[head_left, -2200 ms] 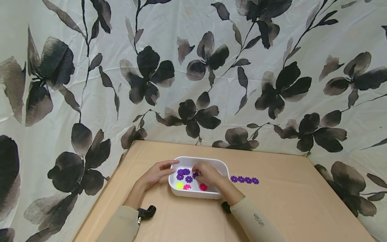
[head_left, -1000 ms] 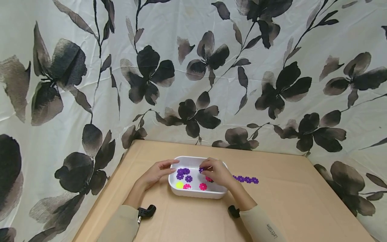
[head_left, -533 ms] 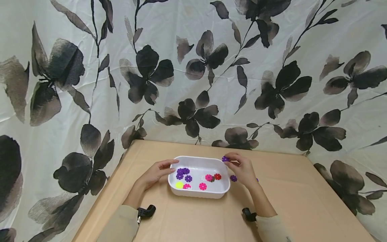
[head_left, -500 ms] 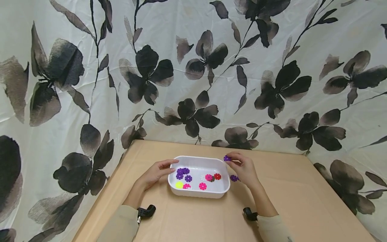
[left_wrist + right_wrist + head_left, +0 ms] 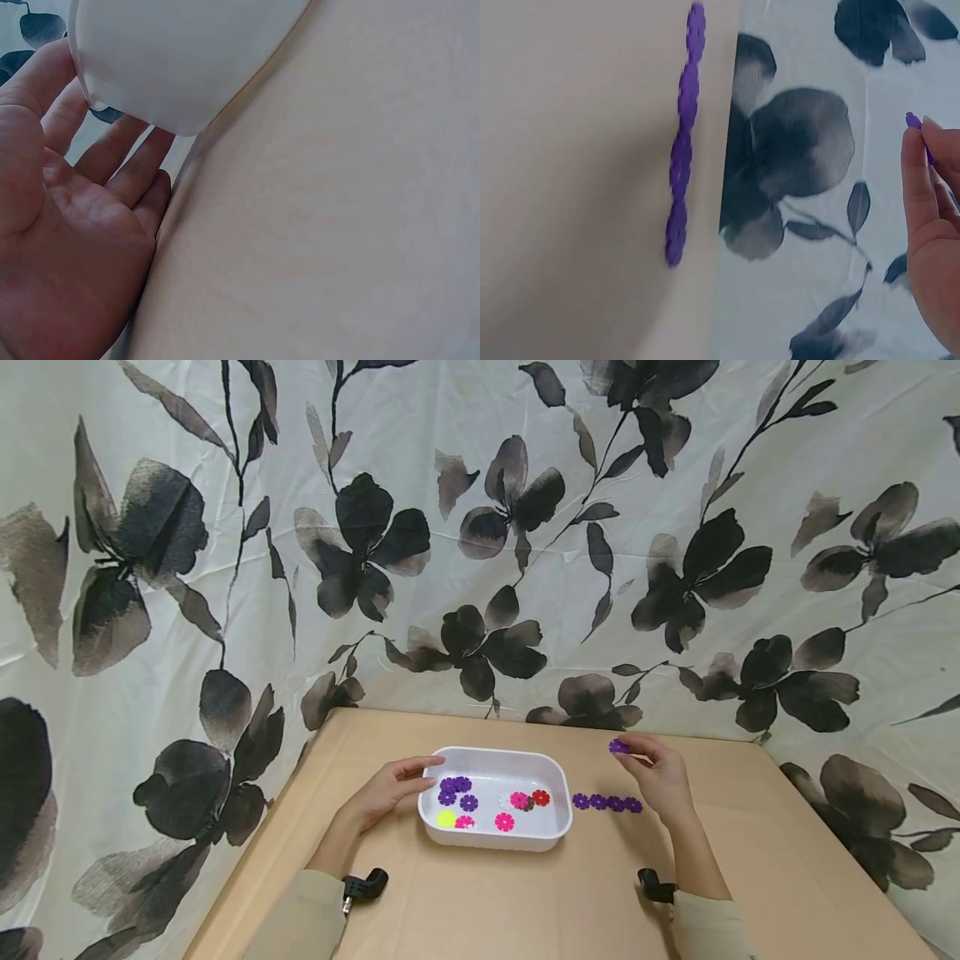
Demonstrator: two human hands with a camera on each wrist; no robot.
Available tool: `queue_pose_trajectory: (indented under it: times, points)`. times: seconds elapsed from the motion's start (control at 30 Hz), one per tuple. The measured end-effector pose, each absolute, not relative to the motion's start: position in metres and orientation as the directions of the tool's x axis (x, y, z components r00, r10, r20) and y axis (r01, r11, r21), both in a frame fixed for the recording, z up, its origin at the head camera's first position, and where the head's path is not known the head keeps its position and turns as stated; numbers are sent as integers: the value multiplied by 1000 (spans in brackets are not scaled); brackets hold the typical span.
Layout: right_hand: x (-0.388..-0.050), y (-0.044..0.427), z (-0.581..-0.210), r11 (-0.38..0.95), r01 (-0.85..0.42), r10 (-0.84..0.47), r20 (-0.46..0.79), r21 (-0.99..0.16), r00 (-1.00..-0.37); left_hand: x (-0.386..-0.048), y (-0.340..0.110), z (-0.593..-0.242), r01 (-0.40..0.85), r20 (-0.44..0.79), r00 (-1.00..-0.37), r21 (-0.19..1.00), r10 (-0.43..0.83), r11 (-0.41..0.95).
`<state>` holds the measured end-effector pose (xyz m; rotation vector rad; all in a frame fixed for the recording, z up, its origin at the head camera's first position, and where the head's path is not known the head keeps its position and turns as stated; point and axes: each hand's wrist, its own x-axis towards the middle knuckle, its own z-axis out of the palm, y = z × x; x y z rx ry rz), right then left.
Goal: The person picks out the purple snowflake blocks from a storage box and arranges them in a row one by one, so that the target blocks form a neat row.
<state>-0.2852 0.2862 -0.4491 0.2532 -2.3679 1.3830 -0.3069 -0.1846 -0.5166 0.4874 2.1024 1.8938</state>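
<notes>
My right hand (image 5: 660, 775) pinches a purple flower-shaped disc (image 5: 618, 747) between thumb and fingertips, raised behind a row of purple flower-shaped discs (image 5: 607, 802). In the right wrist view the pinched disc (image 5: 912, 120) shows only its edge. My left hand (image 5: 386, 792) rests against the left end of a white tray (image 5: 495, 841), its fingers loosely extended; the left wrist view has some fingertips hidden behind the tray (image 5: 180, 60). Inside the tray lie several purple discs (image 5: 468, 802), pink discs (image 5: 505, 822), a red disc (image 5: 541, 797) and a yellow disc (image 5: 446, 819).
Tray and row stand on a light brown table (image 5: 480, 902), the row just right of the tray. A white cloth (image 5: 585, 635) with dark printed flowers hangs behind the table. Each wrist wears a black camera, such as the left wrist camera (image 5: 366, 885).
My right hand has picked a purple disc out of the tray and carried it up and right, past the tray's right end. The left hand and tray have stayed in place.
</notes>
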Motion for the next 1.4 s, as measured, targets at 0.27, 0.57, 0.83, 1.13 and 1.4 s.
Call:
queue_pose_trajectory:
  times: [0.27,0.57,0.83,1.13,1.4]
  points:
    - [-285,317,-459,568,-264,73,367,-779,-927,-307,-185,-517,76,33,-904,994,427,82]
    - [-281,354,-475,669,-155,48,250,-726,-967,-308,-185,-517,74,30,-907,993,421,91]
    - [-277,364,-481,686,-103,5,146,-720,-989,-307,-184,-517,79,31,-907,992,421,96]
    - [-275,370,-488,747,-19,-21,5,-665,-1000,-307,-183,-517,75,29,-907,993,420,93]
    - [-277,371,-490,750,-45,-55,5,-659,-998,-308,-184,-519,63,20,-907,994,421,88]
